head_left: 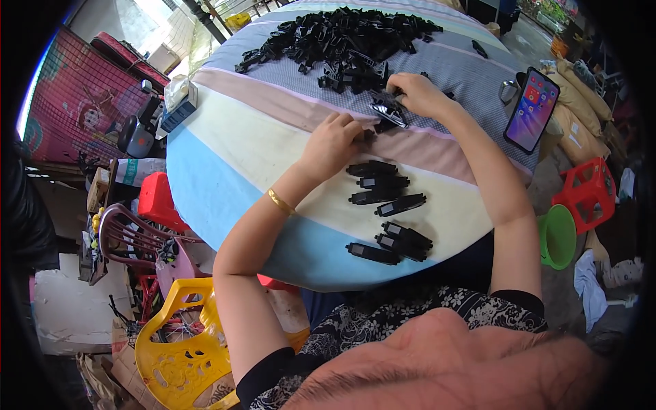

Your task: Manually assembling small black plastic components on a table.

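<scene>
My left hand (335, 142) is closed over the table, its curled fingertips at a small dark part that they mostly hide. To its right, my right hand (418, 96) bends its fingers down at the near edge of a large heap of black plastic parts (348, 37). What these fingers hold is hidden. Between the hands lies a glossy, silvery-black piece (388, 111). Nearer to me, several long black plastic pieces rest in two loose groups, an upper group (379, 182) and a lower group (403, 239).
A striped cloth (253, 130) covers the rounded table. A lit phone (531, 109) stands tilted at the right edge; a tissue box (180, 108) sits at the left. Around the table are a yellow chair (181, 362), a red stool (581, 195) and a green bucket (557, 237).
</scene>
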The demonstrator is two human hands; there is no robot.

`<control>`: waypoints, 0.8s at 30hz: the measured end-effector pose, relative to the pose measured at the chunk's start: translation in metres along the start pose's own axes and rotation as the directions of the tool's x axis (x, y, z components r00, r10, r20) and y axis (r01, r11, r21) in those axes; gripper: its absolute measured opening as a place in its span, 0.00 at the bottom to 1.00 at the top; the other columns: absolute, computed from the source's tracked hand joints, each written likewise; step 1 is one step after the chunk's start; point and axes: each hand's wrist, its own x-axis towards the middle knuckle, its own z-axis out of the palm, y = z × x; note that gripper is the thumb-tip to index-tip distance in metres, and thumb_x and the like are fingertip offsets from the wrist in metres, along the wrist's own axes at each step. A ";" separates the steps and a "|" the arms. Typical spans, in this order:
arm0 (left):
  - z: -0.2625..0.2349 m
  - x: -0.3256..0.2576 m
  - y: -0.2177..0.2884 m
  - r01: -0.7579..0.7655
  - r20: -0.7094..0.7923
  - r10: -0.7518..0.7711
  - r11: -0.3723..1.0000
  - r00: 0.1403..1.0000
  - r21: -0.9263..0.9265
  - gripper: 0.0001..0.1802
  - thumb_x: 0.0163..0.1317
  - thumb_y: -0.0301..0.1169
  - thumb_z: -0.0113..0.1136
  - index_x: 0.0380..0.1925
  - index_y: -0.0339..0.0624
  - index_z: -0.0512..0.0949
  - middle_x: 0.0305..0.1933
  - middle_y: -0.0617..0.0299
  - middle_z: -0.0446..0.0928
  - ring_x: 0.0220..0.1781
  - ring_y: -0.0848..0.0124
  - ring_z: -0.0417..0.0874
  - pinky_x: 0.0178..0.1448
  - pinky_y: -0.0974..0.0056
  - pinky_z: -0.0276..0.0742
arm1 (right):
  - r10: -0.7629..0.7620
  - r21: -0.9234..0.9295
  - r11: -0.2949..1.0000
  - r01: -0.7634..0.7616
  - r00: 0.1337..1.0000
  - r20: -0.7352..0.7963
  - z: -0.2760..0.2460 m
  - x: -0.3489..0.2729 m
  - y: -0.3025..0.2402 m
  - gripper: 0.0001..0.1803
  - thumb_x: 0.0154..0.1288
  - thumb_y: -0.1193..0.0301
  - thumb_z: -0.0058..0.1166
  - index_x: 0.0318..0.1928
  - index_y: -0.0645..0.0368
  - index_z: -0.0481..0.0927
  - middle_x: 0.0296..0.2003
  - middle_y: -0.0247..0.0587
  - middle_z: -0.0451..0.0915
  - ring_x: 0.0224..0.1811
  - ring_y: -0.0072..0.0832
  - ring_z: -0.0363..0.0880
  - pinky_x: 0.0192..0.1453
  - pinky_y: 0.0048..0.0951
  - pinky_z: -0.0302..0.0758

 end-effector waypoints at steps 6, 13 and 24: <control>-0.001 -0.017 0.007 0.236 -0.049 -0.252 0.948 0.967 -0.215 0.20 0.43 0.19 0.61 0.40 0.39 0.72 0.34 0.54 0.74 0.40 0.57 0.76 0.46 0.59 0.74 | 0.172 0.442 0.892 -0.095 0.975 -0.139 -0.023 -0.005 -0.049 0.23 0.53 0.84 0.53 0.51 0.59 0.78 0.35 0.34 0.77 0.29 0.15 0.75 0.33 0.17 0.72; -0.004 -0.021 0.017 0.480 0.009 -0.480 0.877 0.877 0.005 0.21 0.52 0.29 0.60 0.48 0.38 0.73 0.37 0.45 0.79 0.36 0.53 0.81 0.41 0.56 0.76 | 0.138 0.755 0.528 -0.388 0.917 0.375 0.000 -0.034 -0.106 0.13 0.53 0.82 0.58 0.41 0.68 0.80 0.29 0.36 0.82 0.26 0.18 0.75 0.34 0.21 0.73; -0.011 -0.030 -0.016 0.245 -0.015 -0.247 0.965 0.969 -0.089 0.18 0.47 0.21 0.59 0.42 0.39 0.79 0.42 0.55 0.74 0.38 0.64 0.77 0.45 0.64 0.74 | -0.076 -0.096 0.991 0.088 0.989 0.125 0.001 -0.037 -0.094 0.13 0.46 0.78 0.56 0.36 0.64 0.80 0.34 0.44 0.77 0.38 0.43 0.76 0.42 0.35 0.74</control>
